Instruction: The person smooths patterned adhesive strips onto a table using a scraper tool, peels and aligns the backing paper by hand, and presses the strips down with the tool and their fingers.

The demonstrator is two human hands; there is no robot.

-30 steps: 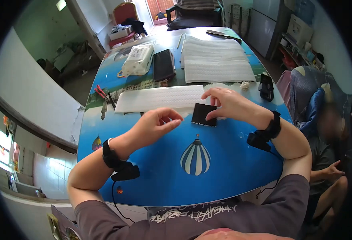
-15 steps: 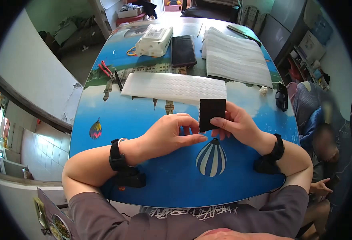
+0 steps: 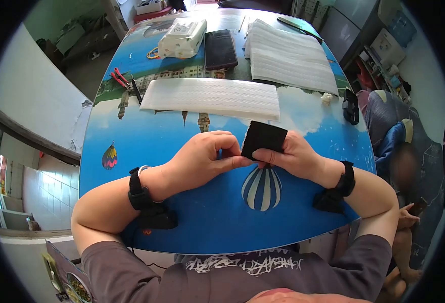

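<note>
A small black square of fabric-like material (image 3: 265, 139), with a pale scalloped left edge, is raised above the blue printed table. My right hand (image 3: 298, 157) grips it from the right, thumb across its front and fingers behind. At the lower left corner of the square, my left hand (image 3: 202, 157) has its thumb and curled fingers drawn together in a pinch. What those fingertips hold, if anything, is too small to make out. Beyond both hands lies a long white foam strip (image 3: 209, 97).
Farther back are a wipes packet (image 3: 183, 38), a dark phone (image 3: 221, 49) and stacked white foam sheets (image 3: 290, 58). Red-handled cutters (image 3: 120, 78) and a black pen-like tool (image 3: 136, 90) lie left. A black device (image 3: 350, 107) sits near the right edge. Another person (image 3: 407, 217) sits at right.
The black square has tilted, its lower edge now slanting down to the right. My left fingertips have closed in at its lower left corner. The whole view has shifted slightly.
</note>
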